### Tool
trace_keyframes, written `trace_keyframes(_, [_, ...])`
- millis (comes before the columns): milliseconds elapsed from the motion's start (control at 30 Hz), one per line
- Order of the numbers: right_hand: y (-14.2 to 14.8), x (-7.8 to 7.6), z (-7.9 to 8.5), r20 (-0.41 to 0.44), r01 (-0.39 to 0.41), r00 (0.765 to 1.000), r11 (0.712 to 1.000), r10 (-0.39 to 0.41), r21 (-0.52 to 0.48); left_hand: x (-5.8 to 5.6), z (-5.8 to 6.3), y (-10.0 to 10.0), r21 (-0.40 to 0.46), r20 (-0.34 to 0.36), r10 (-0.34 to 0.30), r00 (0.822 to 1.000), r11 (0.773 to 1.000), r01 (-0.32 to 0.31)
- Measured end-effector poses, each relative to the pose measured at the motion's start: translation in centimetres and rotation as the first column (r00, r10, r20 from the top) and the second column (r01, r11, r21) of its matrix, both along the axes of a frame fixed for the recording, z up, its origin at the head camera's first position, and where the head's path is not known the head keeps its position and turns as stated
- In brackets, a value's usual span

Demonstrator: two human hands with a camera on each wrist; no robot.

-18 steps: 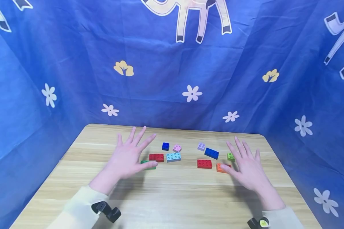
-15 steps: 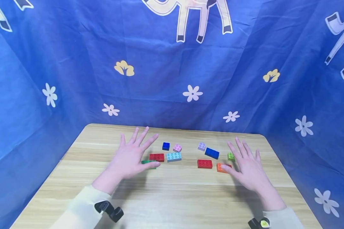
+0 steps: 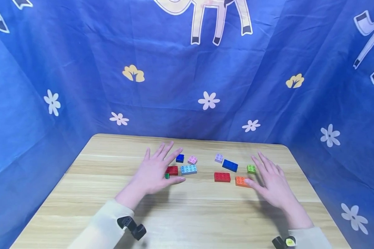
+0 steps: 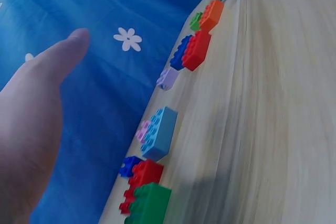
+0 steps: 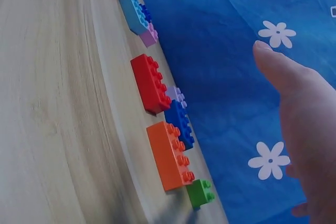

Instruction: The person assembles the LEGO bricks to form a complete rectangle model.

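Observation:
My left hand (image 3: 156,173) hovers with spread fingers over the left group of toy bricks. In the head view it mostly hides the green brick (image 4: 149,205) and part of a red brick (image 3: 172,170). Near its fingertips lie a small blue brick (image 3: 180,158), a pink brick (image 3: 192,159) and a light blue brick (image 3: 188,169). Above the right group hangs my right hand (image 3: 272,183), fingers extended, holding nothing. Its thumb overlaps the orange brick (image 3: 242,181) in the head view. A lime green brick (image 3: 251,169) lies beside its fingers.
Between the hands lie another red brick (image 3: 222,177), a long dark blue brick (image 3: 230,165) and a lilac brick (image 3: 219,158). Everything rests on a wood-grain table (image 3: 193,221). A blue patterned cloth (image 3: 174,103) stands behind it and along both sides.
My left hand has moved right, covering more of the green and red bricks. The right hand has shifted slightly, its fingers drawn closer together. The bricks lie as before.

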State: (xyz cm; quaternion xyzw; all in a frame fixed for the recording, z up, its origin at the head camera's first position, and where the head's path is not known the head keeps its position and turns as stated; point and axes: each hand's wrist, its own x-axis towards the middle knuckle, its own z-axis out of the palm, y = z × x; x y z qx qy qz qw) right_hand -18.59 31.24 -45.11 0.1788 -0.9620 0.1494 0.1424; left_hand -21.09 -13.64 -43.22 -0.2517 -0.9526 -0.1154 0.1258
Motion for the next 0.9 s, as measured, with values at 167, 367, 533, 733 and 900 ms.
trace_keyframes(167, [0.5,0.1,-0.5,0.032,-0.003,0.999,0.998,0.006,-0.069,-0.4,-0.3,1.4,0.036,0.013,-0.025,1.0,0.999,0.024])
trace_keyframes(367, [1.2,0.2,-1.0,0.067,-0.029,0.997,0.989,0.039,-0.145,-0.8,-1.1,2.9,0.074,0.032,-0.065,0.997,0.995,0.063])
trace_keyframes(533, [1.7,0.1,-1.5,0.076,-0.047,0.995,0.984,0.061,-0.174,-0.9,-1.8,3.9,0.096,0.032,-0.102,0.994,0.99,0.099])
trace_keyframes(733, [2.0,0.1,-2.2,0.093,-0.046,0.993,0.977,0.067,-0.209,-1.2,-2.3,5.3,0.171,0.09,-0.157,0.983,0.975,0.14])
trace_keyframes(900, [2.3,0.0,-2.8,0.125,-0.041,0.989,0.958,0.08,-0.285,-1.4,-3.4,6.8,0.319,0.18,-0.223,0.958,0.935,0.158])
